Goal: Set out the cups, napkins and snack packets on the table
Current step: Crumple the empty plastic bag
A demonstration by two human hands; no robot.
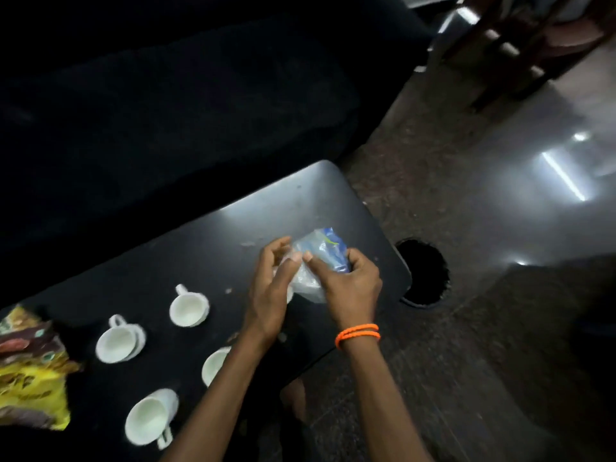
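Both my hands work at a clear and blue plastic packet (320,251) of white napkins above the right end of the dark table (206,235). My right hand (346,281) grips the packet's right side. My left hand (271,281) pinches its left edge with thumb and fingers. Several white cups stand on the table to the left: one (189,308) behind, one (119,341) further left, one (150,416) near the front edge, and one (213,365) half hidden by my left forearm. A yellow snack packet (30,368) lies at the far left.
A dark sofa (166,111) runs along the table's far side. To the right is shiny stone floor (483,228), with a round black object (425,271) just off the table's right edge. Dark wooden furniture (520,45) stands at the top right.
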